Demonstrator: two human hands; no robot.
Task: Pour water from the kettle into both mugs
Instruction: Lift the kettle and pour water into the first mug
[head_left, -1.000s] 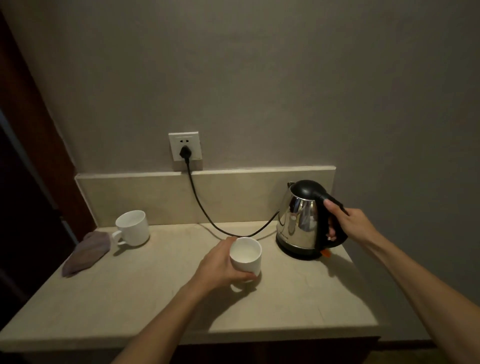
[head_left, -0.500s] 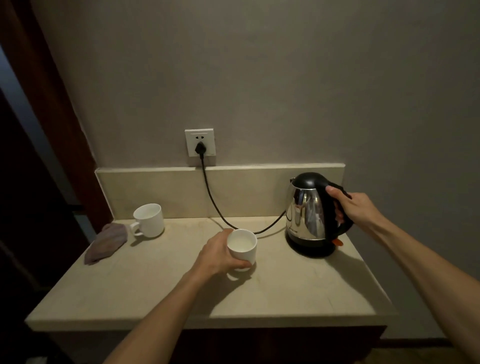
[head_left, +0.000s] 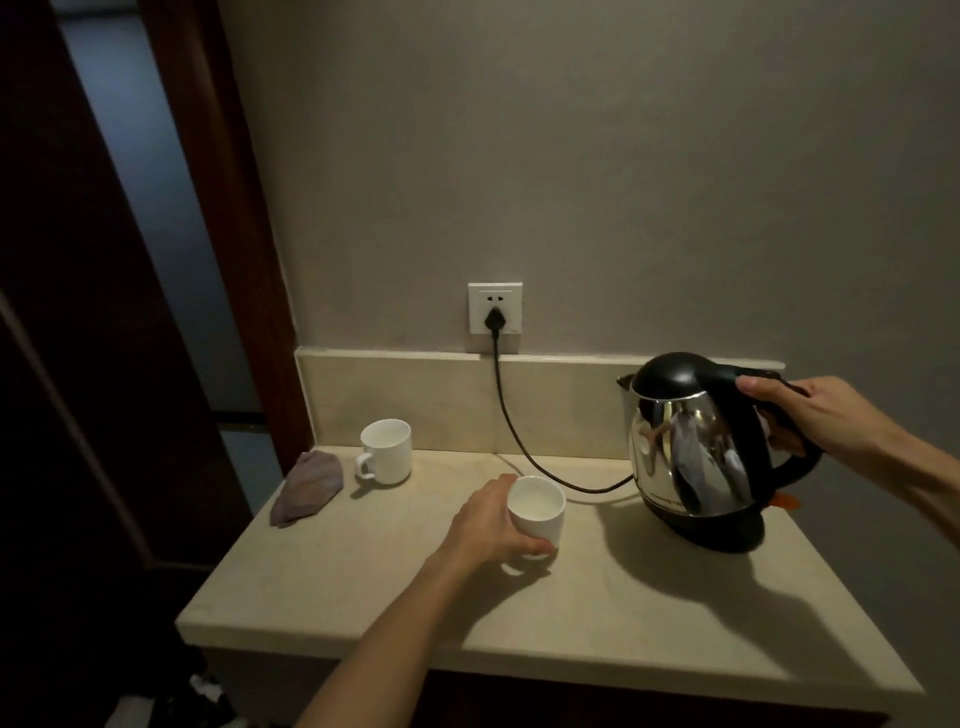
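Observation:
A steel kettle (head_left: 691, 457) with a black lid and handle sits upright on its black base at the right of the beige counter (head_left: 597, 613). My right hand (head_left: 810, 415) is wrapped around the kettle's handle. A white mug (head_left: 537, 506) stands near the middle of the counter, and my left hand (head_left: 488, 525) grips its side. A second white mug (head_left: 387, 449) stands apart at the back left, its handle pointing left, untouched.
A black cord (head_left: 519, 441) runs from the wall socket (head_left: 495, 308) across the counter to the kettle base. A grey cloth (head_left: 309, 486) lies at the counter's left edge. A dark door frame (head_left: 218, 208) rises on the left.
The view has shifted so the counter sits further right and lower. Both hands keep their grips; the kettle stays on its base and the mug on the counter.

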